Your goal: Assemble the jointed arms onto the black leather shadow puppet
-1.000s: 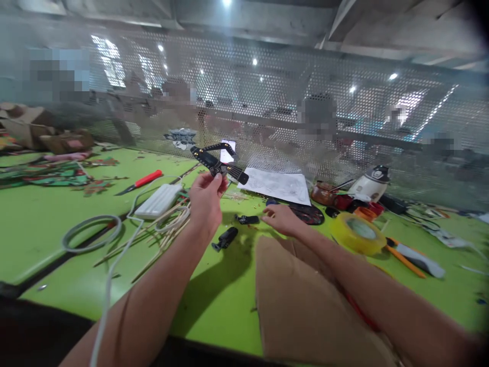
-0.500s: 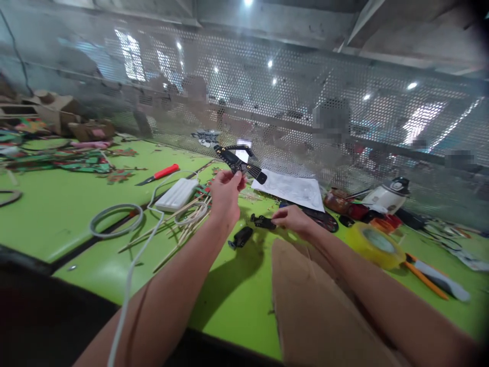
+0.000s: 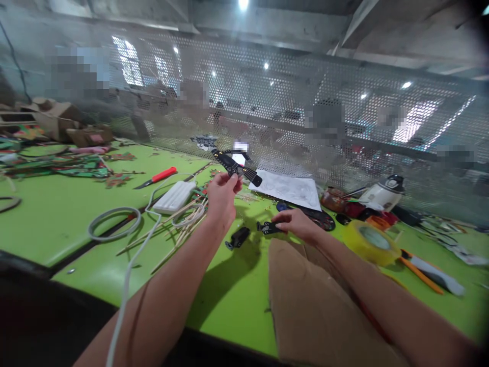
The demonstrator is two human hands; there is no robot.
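My left hand is closed on a black bird-shaped cutout with gold dots and pale line markings, held up above the table. My right hand pinches the end of a small black piece with white markings, low over the green tabletop. Another small black piece lies on the table between my forearms, left of the right hand. Behind the hands, a white paper sheet with faint drawing lies over a dark, flat thing.
Brown cardboard lies under my right forearm. To the right are a yellow tape roll and an orange-handled tool. Left are a white power strip, thin sticks and a red-handled knife. Perforated mesh stands behind.
My right hand has turned the small black piece so its white markings show, and shifted slightly nearer. My left hand still holds the bird cutout, little changed. The view shifted slightly.
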